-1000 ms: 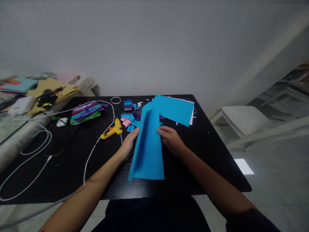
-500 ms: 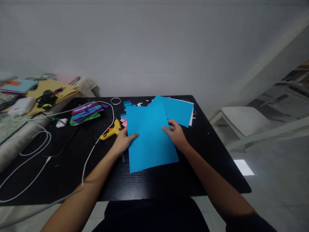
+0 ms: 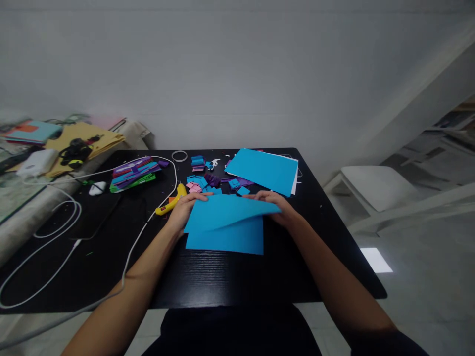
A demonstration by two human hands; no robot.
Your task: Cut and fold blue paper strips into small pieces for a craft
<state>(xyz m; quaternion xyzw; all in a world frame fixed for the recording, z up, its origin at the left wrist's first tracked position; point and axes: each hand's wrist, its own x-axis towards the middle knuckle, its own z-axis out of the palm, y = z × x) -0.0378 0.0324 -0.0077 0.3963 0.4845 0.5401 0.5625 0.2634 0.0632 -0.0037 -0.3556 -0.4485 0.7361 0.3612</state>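
A sheet of blue paper (image 3: 226,237) is bent over between my two hands, its upper part folded down toward me above the lower part. My left hand (image 3: 184,208) is closed on its left side, fingers along the bend. At the other end, my right hand (image 3: 276,203) grips the far right edge, partly hidden by the raised flap. Beyond the sheet lie small blue, pink and purple paper pieces (image 3: 200,184). A yellow hot glue gun (image 3: 171,201) rests just left of my left hand.
More blue sheets (image 3: 265,170) lie at the back right of the black table (image 3: 315,267). Bundled coloured strips (image 3: 135,173) sit at the left. A white cable (image 3: 135,242) crosses my left forearm. A white chair (image 3: 374,188) stands to the right.
The blue sheet was held nearly flat and upright; now its top is bent down toward me. Both hands have turned with it, uncovering the small paper pieces behind.
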